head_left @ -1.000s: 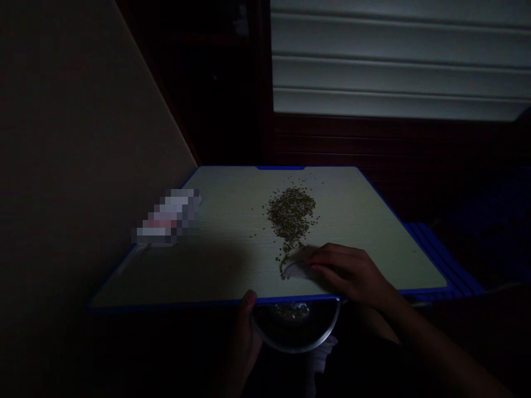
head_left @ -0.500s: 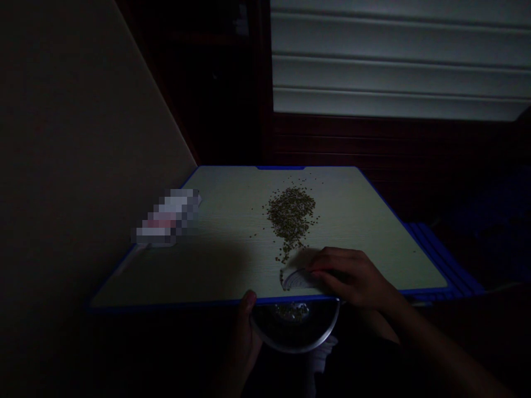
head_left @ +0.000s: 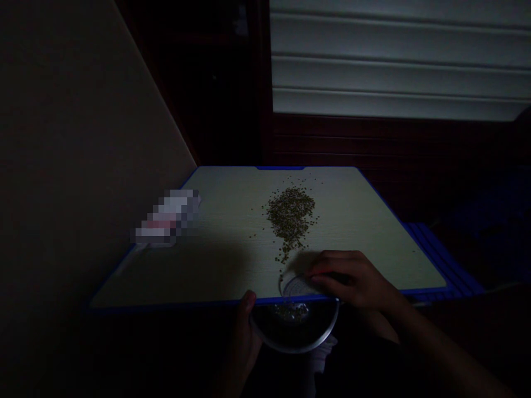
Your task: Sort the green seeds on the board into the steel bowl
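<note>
My right hand (head_left: pixel 350 278) is closed, pinching a thin, pale, curved-edged piece (head_left: pixel 299 284) flat against the tabletop (head_left: pixel 219 221) at its front edge. A few small greenish-brown grains lie by that piece's left side. Beyond it a loose pile of the same grains (head_left: pixel 290 213) spreads over the pale board, with a narrow trail running toward me. Just under the front edge, my left hand (head_left: pixel 248 331) grips the left rim of a metal bowl (head_left: pixel 295 350), thumb up by the blue trim. Some grains show inside the bowl; its far side is hidden beneath the board.
A blurred white and pink package (head_left: pixel 170 218) lies at the table's left edge, close to a wall (head_left: pixel 83 138). White slatted panels (head_left: pixel 394 66) and dark wood stand behind. Something blue (head_left: pixel 493 226) sits in the dim right side.
My right hand has drawn the pale piece slightly toward me, to the board's front edge, and a few grains have moved with it. The left hand and bowl stay nearly still.
</note>
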Tool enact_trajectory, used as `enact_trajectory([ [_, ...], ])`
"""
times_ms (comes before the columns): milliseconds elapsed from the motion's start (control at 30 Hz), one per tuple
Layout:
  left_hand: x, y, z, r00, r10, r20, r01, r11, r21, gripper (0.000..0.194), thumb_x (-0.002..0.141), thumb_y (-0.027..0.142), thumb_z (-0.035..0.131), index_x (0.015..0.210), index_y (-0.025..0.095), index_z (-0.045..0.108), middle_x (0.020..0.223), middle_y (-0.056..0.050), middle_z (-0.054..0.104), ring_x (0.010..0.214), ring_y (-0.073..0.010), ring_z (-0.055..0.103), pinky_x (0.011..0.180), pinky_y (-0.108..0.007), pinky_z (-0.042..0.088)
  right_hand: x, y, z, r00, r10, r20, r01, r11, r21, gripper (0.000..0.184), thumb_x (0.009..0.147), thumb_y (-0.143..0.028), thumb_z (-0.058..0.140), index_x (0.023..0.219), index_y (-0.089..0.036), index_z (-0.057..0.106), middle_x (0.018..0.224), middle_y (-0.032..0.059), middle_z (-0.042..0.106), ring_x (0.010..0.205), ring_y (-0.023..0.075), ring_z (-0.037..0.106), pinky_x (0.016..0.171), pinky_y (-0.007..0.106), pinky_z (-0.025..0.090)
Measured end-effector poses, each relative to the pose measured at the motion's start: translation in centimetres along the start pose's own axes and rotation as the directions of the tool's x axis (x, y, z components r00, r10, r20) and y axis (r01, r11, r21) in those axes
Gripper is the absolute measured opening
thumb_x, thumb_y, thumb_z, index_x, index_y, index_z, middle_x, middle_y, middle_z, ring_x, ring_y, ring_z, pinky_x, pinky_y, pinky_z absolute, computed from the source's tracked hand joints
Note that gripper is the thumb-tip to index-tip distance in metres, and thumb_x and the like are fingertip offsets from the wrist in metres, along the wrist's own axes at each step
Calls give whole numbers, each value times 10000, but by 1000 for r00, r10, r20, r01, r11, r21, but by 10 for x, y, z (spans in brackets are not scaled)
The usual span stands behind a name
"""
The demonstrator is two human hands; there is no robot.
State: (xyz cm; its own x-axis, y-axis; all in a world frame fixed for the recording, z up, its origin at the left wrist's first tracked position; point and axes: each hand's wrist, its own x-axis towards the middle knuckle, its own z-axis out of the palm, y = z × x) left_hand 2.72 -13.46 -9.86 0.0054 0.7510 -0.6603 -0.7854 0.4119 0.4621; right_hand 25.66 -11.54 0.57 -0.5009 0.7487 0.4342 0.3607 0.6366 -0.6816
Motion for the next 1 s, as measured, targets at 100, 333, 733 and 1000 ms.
enact_trajectory([
  [100,-2,0,0,1000,-6,29,6,1000,13,203,838,306,607,813,148,732,796,-89,780,1128,-302,639,1064,-445,401,0,-2,0,1000,-3,7,3,1000,8,180,922,-163,592,1065,-207,692,974,43,715,879,138,673,759,261,547],
  [333,0,-2,-3,999,39,31,-39,999,-11,381,843,283,603,1193,143,661,993,-96,776,1172,-286,612,1083,-455,379,3,4,1,994,16,-108,-31,990,-137,204,943,-185,582,1124,-204,674,1048,61,716,938,155,671,817,283,544],
  [733,-8,0,5,998,57,38,-57,998,-16,435,873,245,563,1291,128,592,961,-97,779,1083,-284,665,1062,-461,406,0,8,4,996,-47,-71,33,981,-193,334,946,-150,562,1268,-229,605,1188,69,686,1067,167,641,896,328,554],
  [1000,-7,1,6,998,58,12,-58,998,-10,459,880,251,554,1315,106,566,980,-103,777,1116,-277,648,1064,-433,411,1,7,3,996,-81,-48,72,982,-176,327,950,-139,547,1255,-238,606,1168,68,691,1067,165,640,893,328,554],
])
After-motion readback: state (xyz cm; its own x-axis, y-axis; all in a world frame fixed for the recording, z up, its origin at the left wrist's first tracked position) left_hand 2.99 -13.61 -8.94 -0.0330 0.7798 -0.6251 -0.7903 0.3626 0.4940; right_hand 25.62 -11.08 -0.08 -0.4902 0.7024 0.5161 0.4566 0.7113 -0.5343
